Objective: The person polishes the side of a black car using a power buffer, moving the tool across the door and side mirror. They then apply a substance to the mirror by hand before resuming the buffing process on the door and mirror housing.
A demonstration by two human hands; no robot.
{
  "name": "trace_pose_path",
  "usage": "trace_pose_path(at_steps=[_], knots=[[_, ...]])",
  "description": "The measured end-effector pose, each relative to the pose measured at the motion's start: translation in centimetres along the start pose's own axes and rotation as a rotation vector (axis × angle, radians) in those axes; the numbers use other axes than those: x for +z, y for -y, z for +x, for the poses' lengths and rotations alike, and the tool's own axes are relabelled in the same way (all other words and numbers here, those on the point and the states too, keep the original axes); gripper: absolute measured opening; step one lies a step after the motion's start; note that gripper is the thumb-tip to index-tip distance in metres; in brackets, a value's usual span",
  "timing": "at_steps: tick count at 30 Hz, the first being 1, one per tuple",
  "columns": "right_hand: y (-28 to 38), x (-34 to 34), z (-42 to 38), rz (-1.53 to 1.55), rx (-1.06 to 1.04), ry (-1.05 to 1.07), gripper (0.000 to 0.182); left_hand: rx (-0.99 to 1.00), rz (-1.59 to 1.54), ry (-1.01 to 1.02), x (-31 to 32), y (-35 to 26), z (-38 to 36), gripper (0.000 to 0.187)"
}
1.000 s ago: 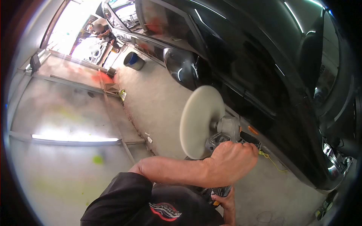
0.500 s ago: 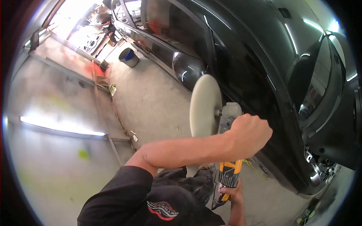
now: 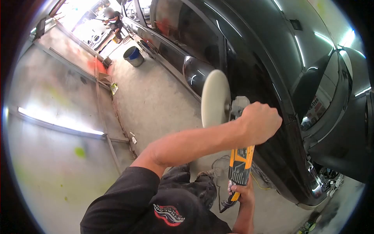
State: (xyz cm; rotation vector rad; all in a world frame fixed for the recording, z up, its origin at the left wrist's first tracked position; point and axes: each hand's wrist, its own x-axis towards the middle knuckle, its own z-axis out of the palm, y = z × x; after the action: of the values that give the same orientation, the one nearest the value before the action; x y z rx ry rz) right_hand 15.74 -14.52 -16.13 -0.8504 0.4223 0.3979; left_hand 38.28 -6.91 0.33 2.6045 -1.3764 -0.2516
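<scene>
A yellow and black polisher point(image 3: 240, 165) with a large round cream pad point(image 3: 216, 99) is in both my hands. My left hand point(image 3: 261, 123) is closed in a fist at its grey head, and my left forearm crosses in front of the tool's middle. Whatever part of the head the left fingers wrap is hidden. Lower down, my right hand point(image 3: 240, 192) grips the rear handle, where a dark cord leaves the tool. Its pad faces left, apart from the glossy black car point(image 3: 261, 89) on my right.
A dark bucket point(image 3: 133, 57) stands on the concrete floor point(image 3: 152, 101) beside the car. Another person point(image 3: 114, 24) is in the bright opening at the far end. Paint-marked wall panels point(image 3: 58, 156) line the left. A yellow cord point(image 3: 257, 183) lies near the car.
Both hands have raised the polisher slightly, and its pad has shifted up and a little right in view. My grip stays the same. The distant person's posture has changed.
</scene>
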Motion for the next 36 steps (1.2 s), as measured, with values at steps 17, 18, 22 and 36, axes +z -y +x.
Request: trace_pose_path(at_steps=[17, 18, 22, 36], knots=[[-2.0, 4.8, -2.1, 0.026, -0.042, -0.119, 0.056, 0.191, -0.078, -0.044, -4.3, 1.4, -4.3, 0.007], [-2.1, 5.2, -2.3, 0.068, -0.024, -0.113, 0.059, 0.208, -0.080, -0.024, -5.0, 1.8, -4.3, 0.007], [-2.6, 8.2, -3.6, 0.076, -0.075, -0.227, 0.052, 0.278, -0.187, -0.030, -4.3, 3.6, -4.4, 0.008], [-6.1, 11.4, -4.9, 0.191, -0.170, -0.327, 0.058, 0.379, -0.253, 0.055, -1.4, 4.1, -3.3, 0.016]])
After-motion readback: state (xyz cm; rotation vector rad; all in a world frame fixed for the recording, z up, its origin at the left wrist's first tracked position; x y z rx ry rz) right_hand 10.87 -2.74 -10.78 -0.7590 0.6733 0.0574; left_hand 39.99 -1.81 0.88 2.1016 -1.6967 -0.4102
